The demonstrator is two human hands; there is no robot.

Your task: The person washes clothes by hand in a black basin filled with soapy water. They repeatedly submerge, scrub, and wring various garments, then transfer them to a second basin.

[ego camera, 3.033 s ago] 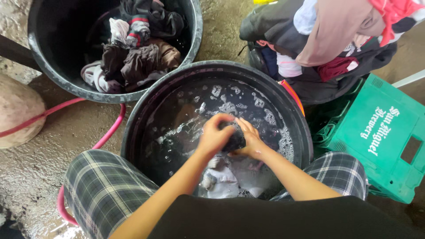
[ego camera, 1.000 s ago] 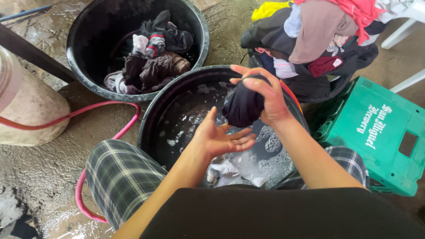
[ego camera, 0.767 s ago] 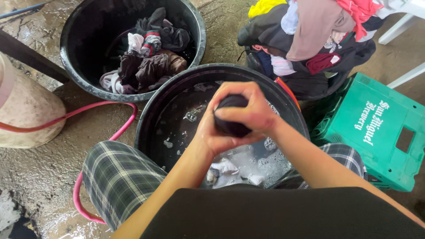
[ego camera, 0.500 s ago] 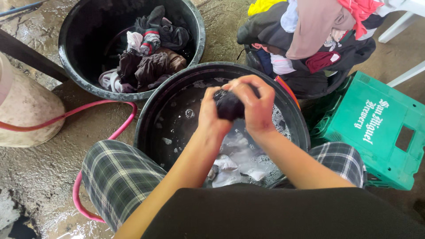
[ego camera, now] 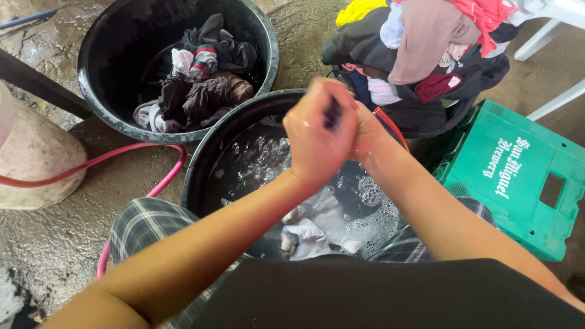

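Both hands are raised above a black basin [ego camera: 204, 158] of soapy water and pressed tightly together around a small dark wet garment [ego camera: 333, 112]. My left hand [ego camera: 317, 137] covers most of it; only a dark sliver shows between the palms. My right hand [ego camera: 365, 131] closes on it from the other side. Pale clothes [ego camera: 317, 228] lie soaking in the foam below.
A second black basin [ego camera: 91, 97] at the upper left holds wrung dark and striped clothes. A heap of laundry [ego camera: 420, 55] fills a basket at the upper right. A green plastic crate [ego camera: 518, 176] stands to the right. A pink hose [ego camera: 122, 158] runs over wet concrete, past a pale container [ego camera: 30, 158].
The hands lifted the dark garment out of the water, balled it up between them, and now squeeze it higher and closer to the camera.
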